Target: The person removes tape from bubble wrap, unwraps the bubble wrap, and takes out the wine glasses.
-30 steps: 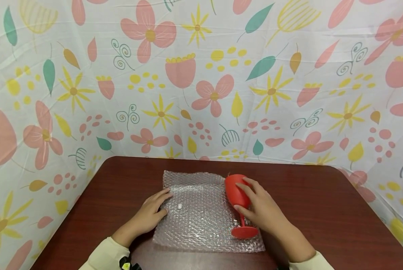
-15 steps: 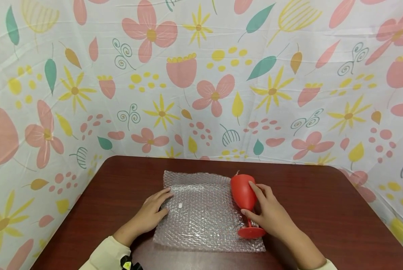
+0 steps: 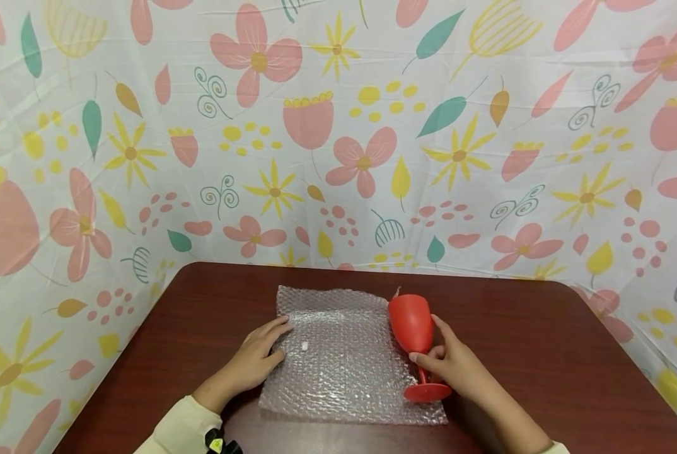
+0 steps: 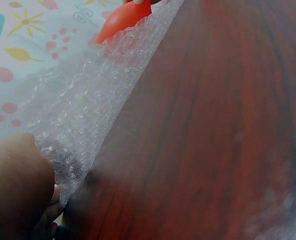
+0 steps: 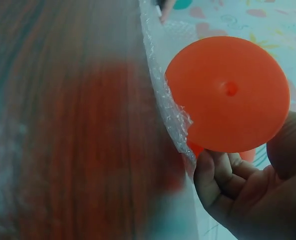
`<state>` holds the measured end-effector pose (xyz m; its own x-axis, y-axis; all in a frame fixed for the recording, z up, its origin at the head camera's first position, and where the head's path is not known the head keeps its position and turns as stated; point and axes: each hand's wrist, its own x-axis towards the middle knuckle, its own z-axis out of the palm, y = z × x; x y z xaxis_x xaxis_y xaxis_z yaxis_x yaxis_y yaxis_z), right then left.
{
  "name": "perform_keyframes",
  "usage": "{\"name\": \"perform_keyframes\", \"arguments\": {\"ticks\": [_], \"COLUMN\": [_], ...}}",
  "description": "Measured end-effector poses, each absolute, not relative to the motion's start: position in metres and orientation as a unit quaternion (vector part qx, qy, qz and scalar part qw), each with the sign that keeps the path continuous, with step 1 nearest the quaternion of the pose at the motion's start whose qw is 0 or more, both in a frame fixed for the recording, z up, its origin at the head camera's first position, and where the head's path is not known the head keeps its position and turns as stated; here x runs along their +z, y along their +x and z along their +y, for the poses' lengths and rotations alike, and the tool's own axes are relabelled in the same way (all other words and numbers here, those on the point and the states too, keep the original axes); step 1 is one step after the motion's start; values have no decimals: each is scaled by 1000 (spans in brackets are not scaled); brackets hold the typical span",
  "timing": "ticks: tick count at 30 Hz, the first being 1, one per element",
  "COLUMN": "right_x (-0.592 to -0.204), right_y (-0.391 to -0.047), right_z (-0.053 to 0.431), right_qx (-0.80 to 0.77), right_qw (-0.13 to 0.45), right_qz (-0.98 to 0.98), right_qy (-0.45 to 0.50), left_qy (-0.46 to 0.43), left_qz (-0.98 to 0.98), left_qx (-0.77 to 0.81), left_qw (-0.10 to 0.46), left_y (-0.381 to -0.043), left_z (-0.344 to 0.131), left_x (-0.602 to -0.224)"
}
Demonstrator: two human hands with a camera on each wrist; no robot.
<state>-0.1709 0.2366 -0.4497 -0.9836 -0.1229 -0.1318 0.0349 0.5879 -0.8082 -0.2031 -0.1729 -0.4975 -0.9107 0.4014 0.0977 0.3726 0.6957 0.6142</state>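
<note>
A red plastic goblet (image 3: 411, 323) lies over the right side of a clear bubble wrap sheet (image 3: 338, 372) in the head view, its bowl toward the back and round foot toward me. My right hand (image 3: 457, 366) holds it where bowl meets stem, thumb on top, index finger along the bowl. In the right wrist view the foot (image 5: 227, 95) faces the camera, fingers curled below it. My left hand (image 3: 253, 356) rests on the wrap's left edge, fingers extended and thumb apart. The left wrist view shows that hand (image 4: 18, 185) at the wrap's edge and the goblet's bowl (image 4: 125, 22) beyond.
The sheet lies on a dark red-brown wooden table (image 3: 543, 328) with rounded back corners. A small white piece (image 3: 304, 346) shows on the wrap. Behind and at the sides hangs a flower-patterned cloth (image 3: 350, 126).
The goblet has shifted to the right toward the wrap's right edge. My right hand has moved right and down the bowl toward the stem. The left hand has stayed in place.
</note>
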Motion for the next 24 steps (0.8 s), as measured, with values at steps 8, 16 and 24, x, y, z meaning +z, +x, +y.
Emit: {"name": "perform_keyframes", "arguments": {"ticks": [8, 16, 24], "right_x": [-452, -450, -443], "right_y": [-174, -174, -174], "right_z": [241, 250, 254], "right_qx": [-574, -610, -601], "right_qw": [165, 187, 171], "right_qz": [801, 769, 780], "right_qy": [-23, -42, -10], "left_qy": [209, 206, 208], "left_qz": [920, 920, 921], "left_qx": [331, 333, 329], "left_qw": [26, 29, 28], "left_y": [-203, -202, -202], "left_z": [-173, -173, -173], "left_x": [-496, -495, -496]}}
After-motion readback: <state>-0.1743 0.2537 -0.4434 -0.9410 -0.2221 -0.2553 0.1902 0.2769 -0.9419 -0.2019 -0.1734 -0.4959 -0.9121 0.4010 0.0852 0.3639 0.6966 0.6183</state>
